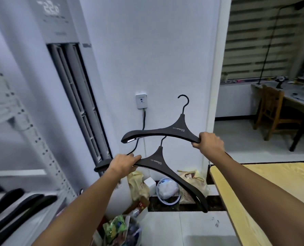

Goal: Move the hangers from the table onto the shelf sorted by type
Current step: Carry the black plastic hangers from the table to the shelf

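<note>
I hold two wide black hangers with metal hooks in the air before a white wall. My right hand [209,143] grips the right end of the upper hanger [167,131], whose hook points up. My left hand [123,164] grips the left arm of the lower hanger [165,170], which tilts down to the right. The lower hanger's hook reaches up behind the upper hanger's body. Several black hangers [18,206] lie on the white metal shelf [32,132] at the lower left. The wooden table [272,189] stands at the lower right.
A tall white air conditioner [71,86] stands against the wall next to the shelf. Bags, a bin and rubbish [165,190] crowd the floor below my hands. A wall socket with a black cable [141,102] is behind the hangers. A wooden chair [272,110] stands in the room beyond.
</note>
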Motion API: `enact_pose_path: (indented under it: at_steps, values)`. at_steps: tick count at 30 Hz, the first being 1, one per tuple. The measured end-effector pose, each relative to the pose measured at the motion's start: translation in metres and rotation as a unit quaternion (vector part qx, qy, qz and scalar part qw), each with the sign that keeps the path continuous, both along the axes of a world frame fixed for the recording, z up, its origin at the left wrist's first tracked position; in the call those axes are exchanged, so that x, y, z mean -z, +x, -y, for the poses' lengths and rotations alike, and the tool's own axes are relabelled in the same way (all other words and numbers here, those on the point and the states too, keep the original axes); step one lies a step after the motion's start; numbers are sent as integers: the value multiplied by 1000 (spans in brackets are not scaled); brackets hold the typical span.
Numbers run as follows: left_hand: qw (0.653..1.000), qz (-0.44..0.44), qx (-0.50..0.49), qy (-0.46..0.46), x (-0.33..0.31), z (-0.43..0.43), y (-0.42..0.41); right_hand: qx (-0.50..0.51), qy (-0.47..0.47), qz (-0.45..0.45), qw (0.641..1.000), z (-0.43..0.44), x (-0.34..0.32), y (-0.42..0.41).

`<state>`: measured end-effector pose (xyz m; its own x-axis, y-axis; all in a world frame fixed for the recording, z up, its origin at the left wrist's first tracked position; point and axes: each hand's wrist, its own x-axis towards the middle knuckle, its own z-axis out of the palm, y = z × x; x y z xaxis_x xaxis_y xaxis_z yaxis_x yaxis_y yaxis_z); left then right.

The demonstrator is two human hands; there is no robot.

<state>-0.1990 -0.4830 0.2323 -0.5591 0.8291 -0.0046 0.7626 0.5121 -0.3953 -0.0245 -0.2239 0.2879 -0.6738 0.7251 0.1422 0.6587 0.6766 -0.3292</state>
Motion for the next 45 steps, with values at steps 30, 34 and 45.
enact_pose_path:
  at_steps: [30,34,45]
  values:
    - [931,52,-361,18,24,311,138,-364,13,30,931,251,29,-73]
    - [911,52,-408,36,27,333,178,-413,15,35,910,281,34,-68]
    - [817,49,-573,40,38,407,303,-552,4,55,832,394,50,-36]
